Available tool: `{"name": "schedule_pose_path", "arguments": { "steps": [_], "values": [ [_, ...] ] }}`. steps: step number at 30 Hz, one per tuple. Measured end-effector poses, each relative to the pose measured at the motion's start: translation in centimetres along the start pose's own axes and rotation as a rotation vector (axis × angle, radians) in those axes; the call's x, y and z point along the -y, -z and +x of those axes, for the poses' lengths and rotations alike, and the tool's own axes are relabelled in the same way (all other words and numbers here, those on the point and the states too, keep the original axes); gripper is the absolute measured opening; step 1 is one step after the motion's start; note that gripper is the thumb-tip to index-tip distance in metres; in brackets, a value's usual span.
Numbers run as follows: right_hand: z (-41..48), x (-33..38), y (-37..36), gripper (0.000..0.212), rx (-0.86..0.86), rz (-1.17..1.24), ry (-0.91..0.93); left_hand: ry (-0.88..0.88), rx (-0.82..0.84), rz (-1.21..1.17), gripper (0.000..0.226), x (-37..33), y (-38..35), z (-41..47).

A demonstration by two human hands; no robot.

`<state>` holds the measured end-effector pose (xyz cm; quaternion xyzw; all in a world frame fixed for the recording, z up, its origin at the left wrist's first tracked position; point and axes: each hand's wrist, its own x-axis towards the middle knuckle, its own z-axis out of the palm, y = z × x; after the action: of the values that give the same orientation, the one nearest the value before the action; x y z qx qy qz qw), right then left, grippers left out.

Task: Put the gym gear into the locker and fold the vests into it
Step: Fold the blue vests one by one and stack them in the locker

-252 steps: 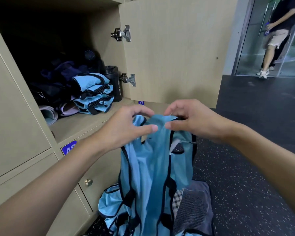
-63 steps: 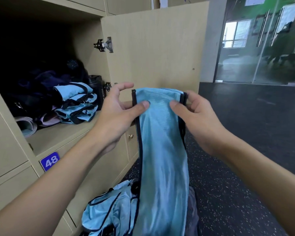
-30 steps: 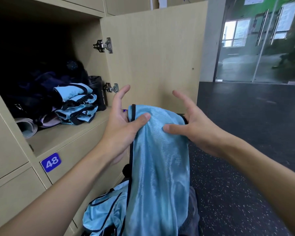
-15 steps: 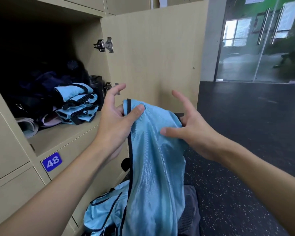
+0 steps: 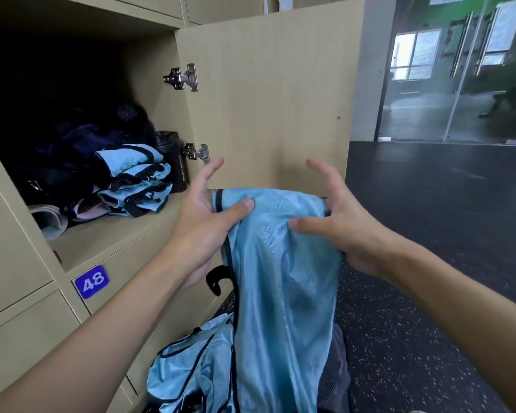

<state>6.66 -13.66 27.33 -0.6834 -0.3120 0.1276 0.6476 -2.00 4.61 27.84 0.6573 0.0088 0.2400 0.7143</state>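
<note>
A light-blue vest (image 5: 280, 278) with black trim hangs folded lengthwise in front of me. My left hand (image 5: 204, 225) pinches its upper left edge between thumb and palm, index finger raised. My right hand (image 5: 338, 222) holds the upper right edge, thumb pressing the front, fingers spread above. Locker 48 (image 5: 108, 234) stands open to the left. Inside it lie several folded blue vests (image 5: 134, 180), dark clothing (image 5: 72, 144) and a black bottle (image 5: 173, 160). More blue vests (image 5: 191, 377) lie heaped on the floor below.
The open locker door (image 5: 268, 99) stands just behind my hands. A rolled grey item (image 5: 48, 219) lies at the locker's left front. Dark cloth (image 5: 337, 368) lies under the floor heap. Dark speckled floor (image 5: 429, 263) stretches right toward glass doors (image 5: 459, 70).
Over the last second the vest's top edge dropped lower and my hands shifted a little along it; earlier I held the vest stretched flat and higher.
</note>
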Motion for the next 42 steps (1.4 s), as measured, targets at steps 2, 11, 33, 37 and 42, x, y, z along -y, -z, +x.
{"name": "schedule_pose_path", "arguments": {
  "steps": [2,11,33,37,42],
  "values": [
    [0.1,0.3,0.1,0.094,-0.078,0.014,0.028,0.018,0.012,0.047,0.075,-0.2,0.3,0.0],
    [0.1,-0.3,0.1,0.107,-0.004,-0.042,0.017,0.008,-0.066,0.064,0.07,-0.7,0.1,0.1],
    [0.3,-2.2,-0.4,0.115,-0.176,0.16,0.002,0.034,-0.061,-0.152,0.078,-1.1,-0.1,0.6],
    [-0.1,-2.6,-1.5,0.115,-0.079,0.146,-0.028,0.034,-0.073,-0.133,0.077,-1.2,0.2,0.6],
    [-0.2,-2.1,-1.9,0.113,-0.079,0.269,0.02,0.05,-0.083,-0.133,0.076,-1.1,0.3,0.6]
  ]
}}
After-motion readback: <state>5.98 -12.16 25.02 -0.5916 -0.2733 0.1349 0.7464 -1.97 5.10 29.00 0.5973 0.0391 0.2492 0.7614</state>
